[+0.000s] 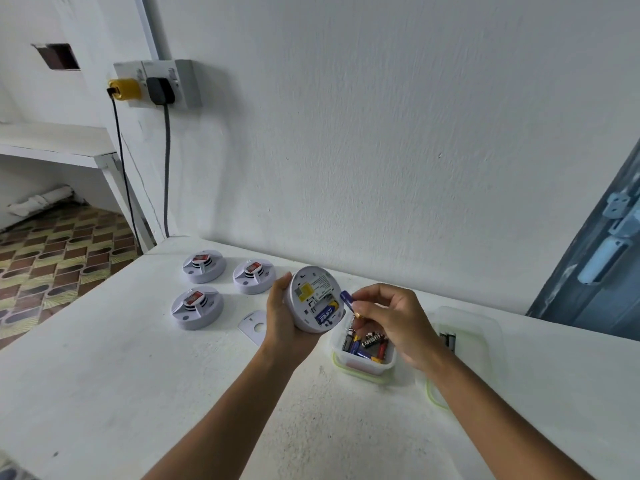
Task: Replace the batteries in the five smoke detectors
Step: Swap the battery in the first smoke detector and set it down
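My right hand (391, 317) pinches a blue battery (349, 301) at the open back of the smoke detector (313, 299), which my left hand (285, 318) grips above the white table (138, 393). One battery sits inside. The battery tub (363, 351) lies just below; three detectors (197, 306) rest left.

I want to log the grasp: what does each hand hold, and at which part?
The left hand grips the open smoke detector by its rim. The right hand pinches a blue battery near its gold end.
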`<state>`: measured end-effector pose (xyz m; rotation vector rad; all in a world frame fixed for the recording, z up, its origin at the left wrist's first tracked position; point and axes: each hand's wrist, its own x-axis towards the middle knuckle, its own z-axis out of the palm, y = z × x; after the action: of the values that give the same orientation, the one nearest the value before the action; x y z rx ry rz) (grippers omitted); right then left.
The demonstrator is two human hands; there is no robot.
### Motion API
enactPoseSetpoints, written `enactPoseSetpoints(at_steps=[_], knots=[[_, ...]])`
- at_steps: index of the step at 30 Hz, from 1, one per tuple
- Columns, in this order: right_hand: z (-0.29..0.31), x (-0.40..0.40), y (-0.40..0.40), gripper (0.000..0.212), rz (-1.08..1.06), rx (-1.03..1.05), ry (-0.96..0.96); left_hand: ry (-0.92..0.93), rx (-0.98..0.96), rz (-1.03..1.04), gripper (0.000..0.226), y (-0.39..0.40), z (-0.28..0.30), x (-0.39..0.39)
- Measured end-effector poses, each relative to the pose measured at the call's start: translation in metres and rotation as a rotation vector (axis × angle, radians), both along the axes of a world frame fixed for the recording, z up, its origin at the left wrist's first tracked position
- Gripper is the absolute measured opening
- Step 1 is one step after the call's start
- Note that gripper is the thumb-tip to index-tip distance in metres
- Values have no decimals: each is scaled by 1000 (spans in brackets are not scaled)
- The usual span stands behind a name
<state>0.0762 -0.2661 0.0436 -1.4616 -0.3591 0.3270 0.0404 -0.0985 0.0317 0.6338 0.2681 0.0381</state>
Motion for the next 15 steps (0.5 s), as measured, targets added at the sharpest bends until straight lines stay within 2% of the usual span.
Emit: enactPoseSetpoints(at_steps=[6,12,15], knots=[[8,-17,13,4,-102,-91,-151,-12,76,-29,49,-14,11,-2],[4,-19,19,19,-53,-160,-189,-18,75,-24,50,-16,15,-4],[1,-20,20,21,-110,-227,-241,-2,60,-11,49,-17,16,-6]])
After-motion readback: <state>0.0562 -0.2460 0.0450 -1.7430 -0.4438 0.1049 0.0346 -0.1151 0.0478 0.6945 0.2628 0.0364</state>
